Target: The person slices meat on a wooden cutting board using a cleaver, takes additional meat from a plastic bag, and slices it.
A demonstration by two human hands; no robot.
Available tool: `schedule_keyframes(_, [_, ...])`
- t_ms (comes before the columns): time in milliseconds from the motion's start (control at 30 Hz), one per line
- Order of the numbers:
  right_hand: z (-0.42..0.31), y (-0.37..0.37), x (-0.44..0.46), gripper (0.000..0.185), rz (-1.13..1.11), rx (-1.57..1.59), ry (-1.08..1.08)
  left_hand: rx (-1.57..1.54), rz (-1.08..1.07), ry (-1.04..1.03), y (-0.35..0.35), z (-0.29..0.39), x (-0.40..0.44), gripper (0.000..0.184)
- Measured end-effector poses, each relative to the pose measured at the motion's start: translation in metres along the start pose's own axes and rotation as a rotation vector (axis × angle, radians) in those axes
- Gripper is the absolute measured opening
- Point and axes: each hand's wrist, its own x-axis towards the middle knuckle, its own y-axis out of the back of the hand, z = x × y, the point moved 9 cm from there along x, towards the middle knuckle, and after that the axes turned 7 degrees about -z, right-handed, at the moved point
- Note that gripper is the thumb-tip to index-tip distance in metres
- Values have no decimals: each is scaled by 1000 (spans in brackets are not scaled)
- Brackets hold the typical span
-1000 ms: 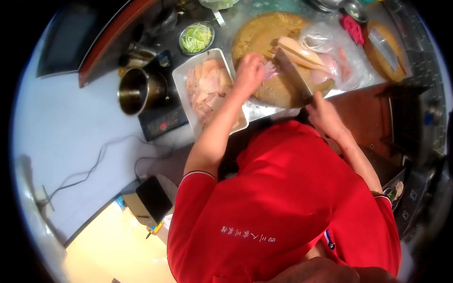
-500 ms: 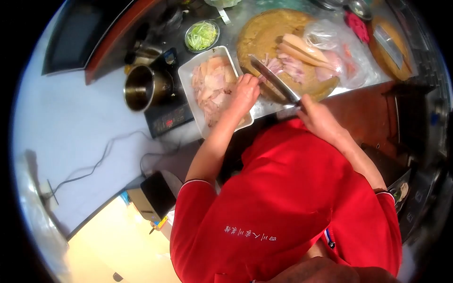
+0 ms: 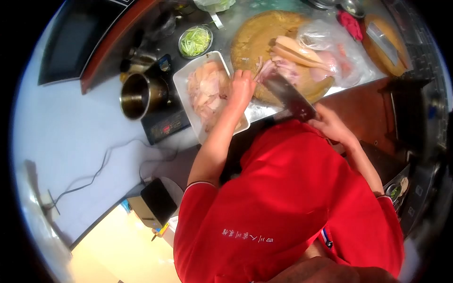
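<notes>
My right hand [image 3: 329, 123] is closed round the handle of a broad cleaver [image 3: 290, 96], whose blade lies flat-looking over the front of the round wooden chopping block [image 3: 255, 35]. Sliced meat [image 3: 284, 68] touches the blade's far end. My left hand [image 3: 242, 89] is between the block's left edge and the white tub [image 3: 181, 78], fingers together by the meat strips; what they hold, if anything, is hidden. Pale meat slices [image 3: 207, 89] fill much of the tub. Larger meat pieces [image 3: 299, 51] rest on the block beside a clear plastic bag [image 3: 354, 56].
A bowl of shredded greens [image 3: 195, 41] stands behind the tub. To the left are a metal pot [image 3: 135, 96] and a black cooker [image 3: 166, 126]. At the right, a second knife [image 3: 382, 43] lies on a smaller board [image 3: 398, 66], near a red cloth [image 3: 349, 26].
The cleaver blade has tilted from upright to flatter and moved right against the sliced meat. My left hand has stayed near the block's left edge; my right hand has shifted slightly right.
</notes>
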Motion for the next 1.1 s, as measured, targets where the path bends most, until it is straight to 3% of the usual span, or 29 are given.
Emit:
schedule_keyframes(33, [4, 1, -9, 27, -6, 71, -64, -47, 14, 13, -1, 3, 7, 7])
schedule_keyframes(67, [7, 3, -24, 30, 25, 410, -107, -93, 27, 26, -3, 8, 14, 7])
schedule_keyframes(200, [60, -2, -53, 35, 166, 746, -271, -342, 95, 110, -34, 17, 39, 9])
schedule_keyframes(400, [63, 2, -36, 39, 286, 847, -279, -326, 91, -7, -51, 49, 65, 31])
schedule_keyframes(467, [63, 8, -19, 37, 301, 840, -252, -195, -4, -73, -69, 57, 69, 46])
schedule_keyframes(700, [53, -6, 37, 32, 163, 834, -197, 5, -113, -168, -71, 95, 64, 71])
schedule_keyframes(1000, [-5, -52, 78, 38, -42, 892, -100, -374, 171, 103, -51, 51, 38, 43])
schedule_keyframes(1100, [-32, -58, 88, 37, -62, 875, -155, -436, 275, 149, -28, 26, 29, 40])
